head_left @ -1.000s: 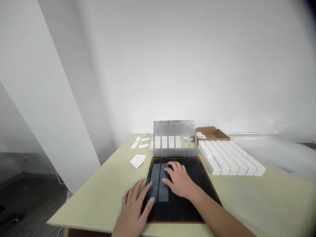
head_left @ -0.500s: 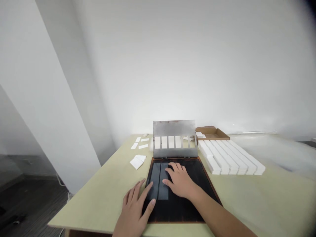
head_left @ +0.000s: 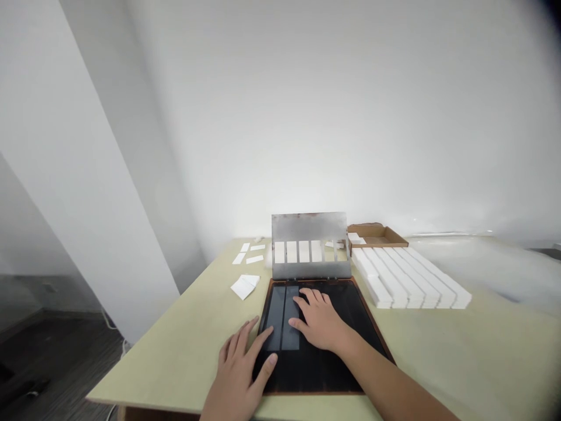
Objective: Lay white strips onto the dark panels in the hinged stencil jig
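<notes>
The right hand (head_left: 322, 321) has pushed 1 strip (head_left: 290, 333) slightly forward, lying wide and flat; the left hand (head_left: 236, 365) is also wide. 2 strips are on the tray (head_left: 346, 327); many white bars (head_left: 409, 280) remain beside it.

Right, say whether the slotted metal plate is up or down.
Up: the slotted metal plate stands behind the black tray, not over it.

wooden table (head_left: 166, 368), black panel (head_left: 315, 371), white bars (head_left: 407, 280)
</notes>
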Tool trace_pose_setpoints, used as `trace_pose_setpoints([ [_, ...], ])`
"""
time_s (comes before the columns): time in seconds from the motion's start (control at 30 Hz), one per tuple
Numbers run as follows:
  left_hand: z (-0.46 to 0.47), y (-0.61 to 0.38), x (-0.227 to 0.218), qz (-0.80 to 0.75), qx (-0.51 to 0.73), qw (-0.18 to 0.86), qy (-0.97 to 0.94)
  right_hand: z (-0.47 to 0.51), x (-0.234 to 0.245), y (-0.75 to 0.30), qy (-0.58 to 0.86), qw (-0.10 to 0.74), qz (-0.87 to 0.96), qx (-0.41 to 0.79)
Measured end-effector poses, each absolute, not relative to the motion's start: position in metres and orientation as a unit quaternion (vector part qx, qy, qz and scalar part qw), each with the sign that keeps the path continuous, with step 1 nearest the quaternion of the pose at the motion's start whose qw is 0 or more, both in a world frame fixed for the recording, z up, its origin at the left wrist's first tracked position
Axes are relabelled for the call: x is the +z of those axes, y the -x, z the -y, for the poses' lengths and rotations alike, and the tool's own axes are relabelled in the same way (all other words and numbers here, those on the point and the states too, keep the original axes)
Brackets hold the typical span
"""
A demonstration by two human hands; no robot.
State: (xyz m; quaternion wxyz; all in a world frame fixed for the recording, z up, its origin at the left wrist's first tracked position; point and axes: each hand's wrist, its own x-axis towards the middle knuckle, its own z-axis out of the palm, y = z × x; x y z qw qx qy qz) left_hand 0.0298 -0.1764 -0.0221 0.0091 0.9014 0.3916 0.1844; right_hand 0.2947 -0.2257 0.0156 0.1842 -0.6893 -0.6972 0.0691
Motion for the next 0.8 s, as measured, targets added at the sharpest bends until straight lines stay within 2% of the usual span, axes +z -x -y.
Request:
trace_pose_setpoints([
  [0.8,0.1785,-0.0301,-0.0202,-0.39,0.182,0.004,-0.903,0.2265,0.0185,-0.2949,0.69,0.175,0.698,0.073],
])
